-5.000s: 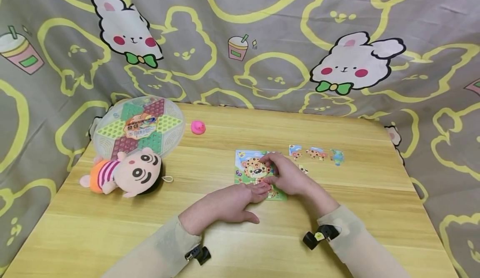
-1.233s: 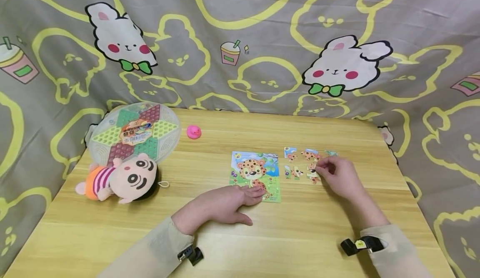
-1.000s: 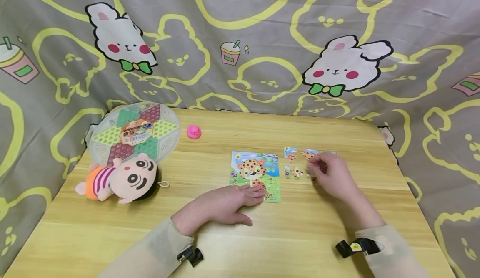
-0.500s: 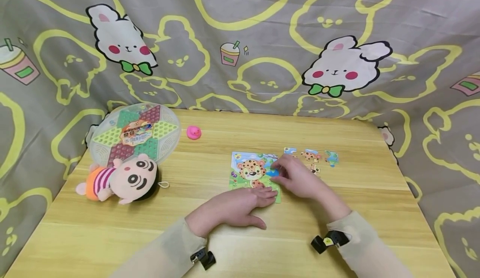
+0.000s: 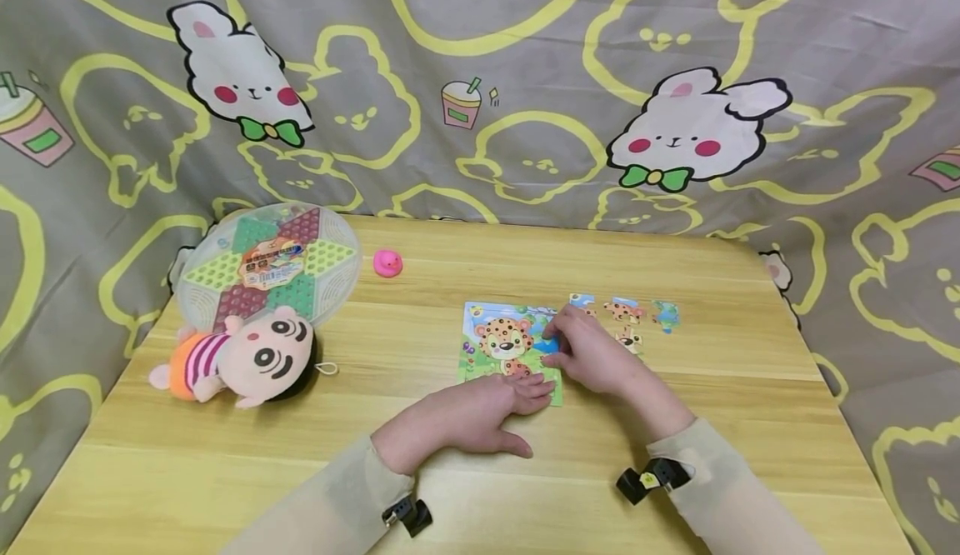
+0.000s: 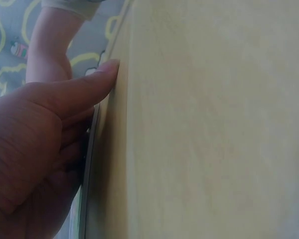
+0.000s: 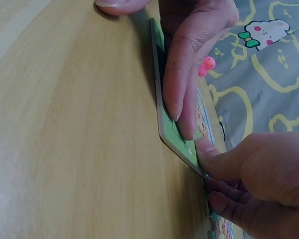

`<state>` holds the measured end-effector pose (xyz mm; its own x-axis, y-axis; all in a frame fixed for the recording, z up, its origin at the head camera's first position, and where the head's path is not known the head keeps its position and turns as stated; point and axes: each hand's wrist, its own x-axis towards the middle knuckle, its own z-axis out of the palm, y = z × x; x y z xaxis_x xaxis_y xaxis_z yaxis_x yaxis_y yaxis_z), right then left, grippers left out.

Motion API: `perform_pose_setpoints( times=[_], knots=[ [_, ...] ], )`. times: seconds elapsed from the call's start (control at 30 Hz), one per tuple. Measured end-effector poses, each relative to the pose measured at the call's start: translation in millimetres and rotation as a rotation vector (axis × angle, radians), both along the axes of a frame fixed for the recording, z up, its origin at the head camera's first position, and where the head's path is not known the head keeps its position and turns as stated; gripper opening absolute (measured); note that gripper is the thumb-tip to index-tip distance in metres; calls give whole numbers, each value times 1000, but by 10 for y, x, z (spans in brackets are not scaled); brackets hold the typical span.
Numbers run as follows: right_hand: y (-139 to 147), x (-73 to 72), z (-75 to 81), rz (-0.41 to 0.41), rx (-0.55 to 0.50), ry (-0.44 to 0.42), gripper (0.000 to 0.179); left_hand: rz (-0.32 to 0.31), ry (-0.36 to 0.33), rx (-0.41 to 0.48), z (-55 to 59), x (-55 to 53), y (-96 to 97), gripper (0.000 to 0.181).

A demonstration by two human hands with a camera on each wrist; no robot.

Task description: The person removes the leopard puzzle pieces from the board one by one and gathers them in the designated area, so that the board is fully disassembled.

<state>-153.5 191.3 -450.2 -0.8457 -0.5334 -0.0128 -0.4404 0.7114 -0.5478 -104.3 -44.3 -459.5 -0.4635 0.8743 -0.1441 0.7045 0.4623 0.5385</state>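
Note:
A square jigsaw puzzle (image 5: 506,340) with a cartoon leopard lies on the table in the head view. My left hand (image 5: 480,413) rests flat across its lower part, fingers straight and thumb spread to the side. At the puzzle's right edge, my right hand (image 5: 592,359) has its thumb and curled fingers on the border. The right wrist view shows that thumb (image 7: 217,162) on the board's green face, with the fingertips beside and below its edge. Loose puzzle pieces (image 5: 622,312) lie just right of the board, some of them hidden behind my right hand.
A round Chinese checkers board (image 5: 341,284) lies at the back left, with a plush doll (image 5: 285,355) against its near side. A small pink rubber duck (image 5: 387,263) sits between it and the puzzle. A patterned curtain (image 5: 540,163) closes off the table's back.
My right hand has come from the loose pieces leftward to the puzzle's right edge. The left hand has slid slightly right on the board. More loose pieces lie at the right than five seconds ago.

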Motion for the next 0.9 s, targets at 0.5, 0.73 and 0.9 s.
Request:
perform_pose_setpoints(
  times=[0.5,0.73,0.9],
  knots=[
    [20,15,-4,-7,-131,-88,28,9,-16,-11,17,10,16,73],
    [39,53,-13,27,-223,-89,20,10,-16,-3,14,13,16,73],
    [55,88,-6,40,-263,-80,18,14,-13,0,16,17,8,74]
  ],
)
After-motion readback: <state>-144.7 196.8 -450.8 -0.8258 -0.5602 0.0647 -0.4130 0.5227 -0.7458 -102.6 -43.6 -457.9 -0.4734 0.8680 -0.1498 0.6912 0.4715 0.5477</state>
